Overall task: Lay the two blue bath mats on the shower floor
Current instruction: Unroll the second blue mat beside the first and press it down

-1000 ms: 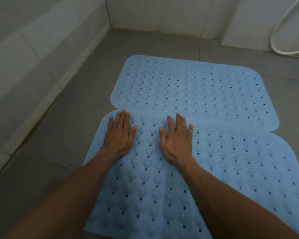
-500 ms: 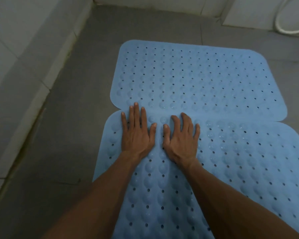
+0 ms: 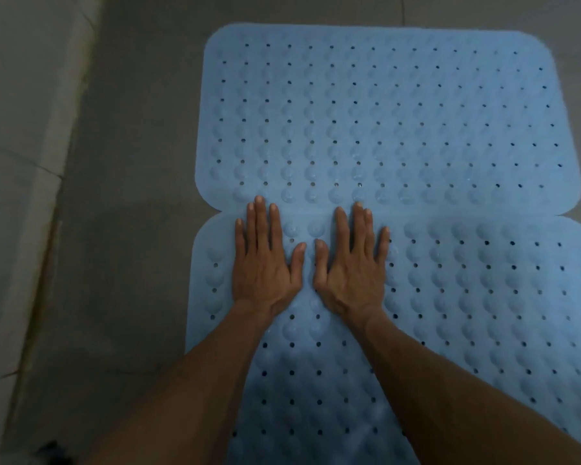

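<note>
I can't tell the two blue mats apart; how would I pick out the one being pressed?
On the grey shower floor lie two blue bath mats edge to edge. The near mat lies under the left hand and right hand; the far mat has only fingertips on it.

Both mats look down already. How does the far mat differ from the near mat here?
The far mat shows whole and is bare except for fingertips at its near edge; the near mat runs out of frame. The left hand and right hand press flat mostly on the near mat. Both are blue, perforated, bumpy and flat on the floor, their edges meeting.
</note>
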Demonstrator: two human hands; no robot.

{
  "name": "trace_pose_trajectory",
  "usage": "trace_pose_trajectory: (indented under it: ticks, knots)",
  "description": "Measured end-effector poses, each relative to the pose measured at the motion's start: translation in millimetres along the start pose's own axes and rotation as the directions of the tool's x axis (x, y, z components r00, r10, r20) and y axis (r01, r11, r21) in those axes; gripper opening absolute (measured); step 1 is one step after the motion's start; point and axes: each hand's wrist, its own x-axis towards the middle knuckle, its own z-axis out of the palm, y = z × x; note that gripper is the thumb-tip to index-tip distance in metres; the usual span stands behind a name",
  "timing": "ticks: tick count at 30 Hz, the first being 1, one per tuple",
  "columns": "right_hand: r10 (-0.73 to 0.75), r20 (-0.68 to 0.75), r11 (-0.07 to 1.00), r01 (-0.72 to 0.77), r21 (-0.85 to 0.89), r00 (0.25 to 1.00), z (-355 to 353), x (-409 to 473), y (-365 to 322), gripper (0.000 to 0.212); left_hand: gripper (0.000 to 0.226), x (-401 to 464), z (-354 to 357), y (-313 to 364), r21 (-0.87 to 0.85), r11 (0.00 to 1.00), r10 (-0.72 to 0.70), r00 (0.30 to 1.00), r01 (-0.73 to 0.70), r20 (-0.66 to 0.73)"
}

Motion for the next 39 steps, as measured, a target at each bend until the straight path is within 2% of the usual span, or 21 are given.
trace_pose_trajectory:
  ticks: [12,17,19,22,27,32,35,39]
  knots:
    - [-0.042,0.036,0.997,0.040,0.070,0.998,1.2,-0.4,6.5,0.072,0.077,-0.7,14.8,-2.3,0.074,0.997,0.015,0.998,-0.011,-0.054]
    - [-0.155,0.101,0.960,0.126,0.248,0.983,-7.2,0.1,20.6,0.070,0.077,-4.3,12.6,6.7,0.129,0.990,-0.052,0.996,0.061,-0.069]
    - [-0.230,0.071,0.916,0.192,0.354,0.971,-15.3,-5.7,35.5,0.065,0.077,-9.3,9.6,17.2,0.146,0.984,-0.092,0.993,0.102,-0.079]
    - [-0.231,0.007,0.926,0.218,0.309,0.973,-24.8,-18.6,79.2,0.061,0.073,-17.6,13.7,53.0,0.084,0.990,-0.101,0.988,0.111,-0.114]
    - [-0.069,-0.038,0.981,0.075,0.181,0.997,-48.1,-31.4,196.5,0.065,0.072,-25.0,34.1,165.2,-0.020,0.997,0.070,0.988,-0.073,-0.136]
    - [0.066,-0.118,0.992,-0.053,0.113,0.991,-65.6,-23.4,295.3,0.064,0.070,-22.9,60.4,267.0,-0.078,0.985,0.147,0.983,-0.156,-0.105]
    - [0.084,-0.125,0.990,-0.069,0.120,0.989,-67.4,-6.2,317.4,0.061,0.070,-9.6,70.8,298.3,-0.066,0.986,0.143,0.984,-0.150,-0.108]
    - [0.045,-0.151,0.991,-0.025,0.135,0.988,-62.5,15.9,311.6,0.059,0.072,7.4,76.1,308.3,-0.056,0.992,0.103,0.988,-0.110,-0.115]
